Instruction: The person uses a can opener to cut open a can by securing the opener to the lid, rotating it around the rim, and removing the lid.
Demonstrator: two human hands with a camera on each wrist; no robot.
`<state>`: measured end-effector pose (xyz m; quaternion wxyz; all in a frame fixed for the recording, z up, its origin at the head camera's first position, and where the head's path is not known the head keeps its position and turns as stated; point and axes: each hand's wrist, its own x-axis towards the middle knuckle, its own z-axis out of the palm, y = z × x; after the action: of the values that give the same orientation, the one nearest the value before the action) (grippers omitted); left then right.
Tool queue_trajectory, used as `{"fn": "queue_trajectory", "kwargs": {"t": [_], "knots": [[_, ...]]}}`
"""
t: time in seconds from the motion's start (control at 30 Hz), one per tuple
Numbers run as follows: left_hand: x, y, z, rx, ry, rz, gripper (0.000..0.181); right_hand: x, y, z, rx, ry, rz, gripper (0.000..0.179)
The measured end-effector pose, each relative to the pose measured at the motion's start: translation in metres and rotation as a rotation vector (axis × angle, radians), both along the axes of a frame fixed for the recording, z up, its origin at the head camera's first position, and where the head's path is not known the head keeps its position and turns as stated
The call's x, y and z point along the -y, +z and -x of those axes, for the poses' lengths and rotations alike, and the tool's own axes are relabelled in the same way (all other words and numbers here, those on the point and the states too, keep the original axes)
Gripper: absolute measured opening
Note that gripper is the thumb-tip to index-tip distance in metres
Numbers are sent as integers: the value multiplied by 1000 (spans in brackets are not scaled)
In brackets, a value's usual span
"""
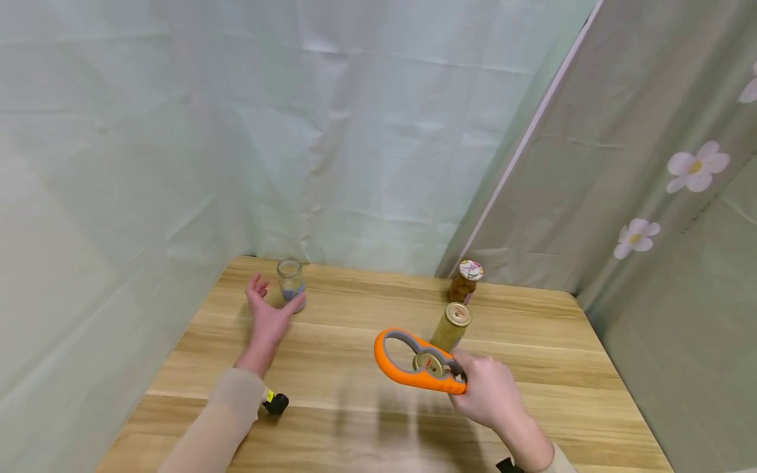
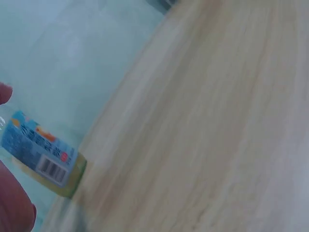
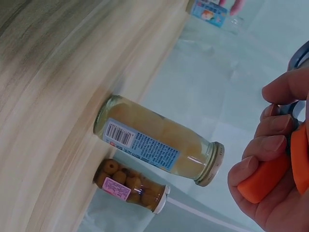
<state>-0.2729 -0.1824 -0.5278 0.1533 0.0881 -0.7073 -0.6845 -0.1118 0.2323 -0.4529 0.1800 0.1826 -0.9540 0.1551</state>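
My left hand [image 1: 272, 322] is beside an open glass jar [image 1: 291, 281] at the table's back left. Its thumb overlaps the jar's lower part, with the other fingers spread on the far side. The jar's blue label [image 2: 41, 147] with a barcode shows in the left wrist view. In my right hand [image 1: 487, 389] I grip an orange and grey jar opener [image 1: 383, 361], held above the table. A gold lid [image 1: 427, 363] sits inside its ring near the hand. Just behind the opener stands a tall lidded jar [image 3: 154, 137] of pale fruit.
A smaller jar [image 1: 464, 286] of brown round pieces with a patterned lid stands at the back right. Pale curtains [image 1: 367, 144] hang close behind the wooden table [image 1: 337, 348] and along its sides.
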Motion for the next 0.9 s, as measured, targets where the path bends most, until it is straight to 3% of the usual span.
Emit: {"fn": "queue_trajectory", "kwargs": {"t": [0.23,0.37,0.57,0.77,0.83,0.9], "knots": [[-18,18,-26,-1,129,-83,73,0,-2,-1,17,-17,-16,37],[-38,30,-43,-13,103,-138,59,1,-3,2,-2,-9,-15,37],[-76,44,-69,-39,-105,-277,44,4,-1,7,-54,11,-15,35],[-111,48,-95,90,-470,-266,33,6,0,11,-83,33,-23,32],[-121,50,-102,120,-573,-308,30,7,1,12,-89,41,-24,32],[-129,51,-108,143,-647,-412,25,8,2,13,-96,47,-23,32]]}}
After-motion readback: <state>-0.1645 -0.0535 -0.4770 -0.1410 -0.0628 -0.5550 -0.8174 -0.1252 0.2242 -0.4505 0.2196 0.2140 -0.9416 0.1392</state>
